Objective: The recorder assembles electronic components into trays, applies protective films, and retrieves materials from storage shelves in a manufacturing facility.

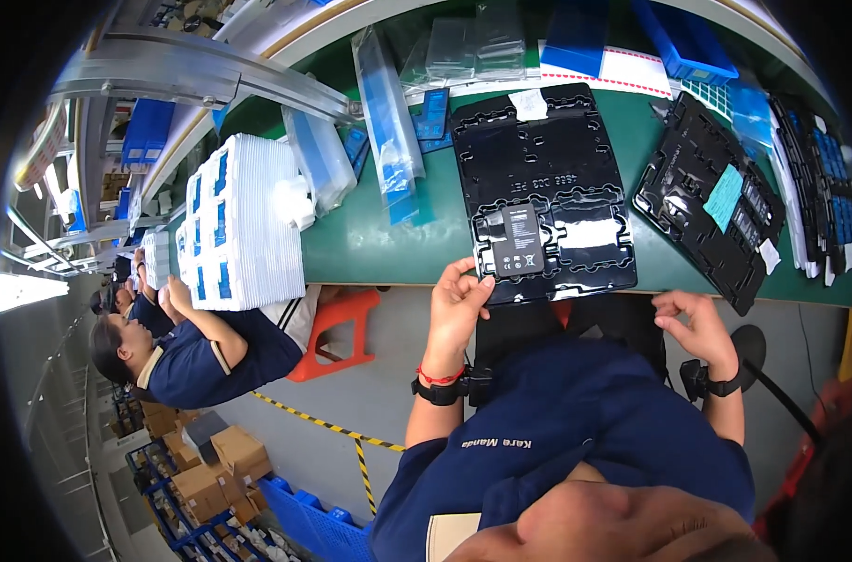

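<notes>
A black moulded plastic tray (pixel 538 169) lies on the green bench in front of me. In its near left compartment sits a flat black battery pack (pixel 519 241) with white print; the near right compartment is a glossy hollow. My left hand (pixel 459 304) has its thumb and fingers closed on the tray's near left corner. Beside the bench's front edge, to the right of that tray, my right hand (pixel 696 323) is loosely curled, finger and thumb apart, with nothing in it. A second black tray (pixel 697 159) lies tilted to the right, with a teal paper slip (pixel 724 199) on it.
A tall stack of white trays (pixel 257 215) with blue pieces stands at left, near a co-worker (pixel 210 347). Plastic sleeves (pixel 388 131) and a blue bin (pixel 688 47) lie at the back. More black trays (pixel 810 178) stand at right. An orange stool (pixel 341 332) is below the bench.
</notes>
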Motion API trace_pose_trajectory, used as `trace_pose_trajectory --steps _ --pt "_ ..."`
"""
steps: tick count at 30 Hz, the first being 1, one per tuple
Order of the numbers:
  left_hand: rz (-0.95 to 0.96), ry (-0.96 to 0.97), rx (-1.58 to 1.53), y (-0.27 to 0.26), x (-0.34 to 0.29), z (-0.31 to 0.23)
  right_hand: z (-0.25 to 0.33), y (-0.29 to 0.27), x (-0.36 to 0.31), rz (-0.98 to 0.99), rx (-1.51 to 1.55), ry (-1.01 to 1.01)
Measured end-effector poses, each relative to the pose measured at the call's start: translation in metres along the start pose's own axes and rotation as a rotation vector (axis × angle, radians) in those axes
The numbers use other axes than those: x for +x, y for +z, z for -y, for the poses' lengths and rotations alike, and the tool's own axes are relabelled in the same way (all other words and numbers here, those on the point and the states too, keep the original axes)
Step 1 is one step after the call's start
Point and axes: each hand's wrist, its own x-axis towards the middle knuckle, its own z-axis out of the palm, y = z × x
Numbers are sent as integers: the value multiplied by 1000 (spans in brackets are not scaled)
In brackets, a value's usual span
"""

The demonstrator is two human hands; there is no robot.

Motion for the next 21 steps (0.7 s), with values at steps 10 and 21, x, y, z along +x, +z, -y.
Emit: trace_pose_trajectory --steps 10,21 --pt "175 -11 -222 -2 -10 -8 55 37 39 -182 -696 -639" --pt "367 194 -425 -6 -16 -30 82 13 56 -563 -629 -857"
